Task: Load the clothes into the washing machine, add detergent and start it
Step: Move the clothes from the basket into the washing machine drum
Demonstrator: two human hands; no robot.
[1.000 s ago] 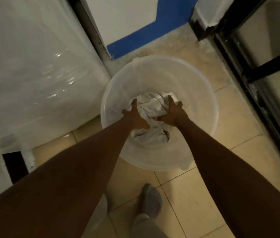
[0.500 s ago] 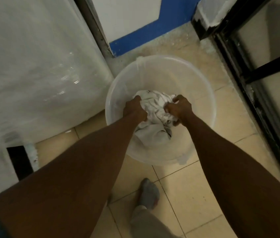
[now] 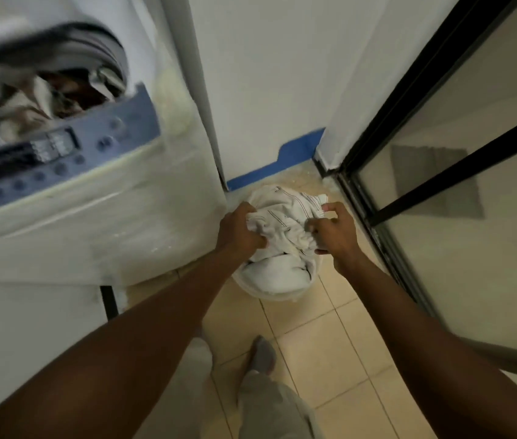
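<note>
A bundle of white clothes [image 3: 285, 223] with thin dark stripes hangs between my hands above the clear plastic bucket [image 3: 269, 294] on the floor. My left hand [image 3: 239, 228] grips the bundle's left side and my right hand [image 3: 334, 231] grips its right side. The bucket is mostly hidden beneath the cloth. At the upper left stands the top-loading washing machine [image 3: 98, 217], wrapped in clear plastic film, its lid up. Its drum opening [image 3: 51, 99] holds several garments, blurred by camera motion. A blue control panel [image 3: 57, 150] runs along its front edge.
A white wall with a blue skirting strip [image 3: 282, 166] lies behind the bucket. A black-framed glass door [image 3: 415, 172] closes off the right side. My feet in grey socks [image 3: 261, 354] stand on beige floor tiles below the bucket.
My open hands closed on the white clothes in the bucket and lifted the bundle up out of it. My view rose, bringing the open washing machine into sight.
</note>
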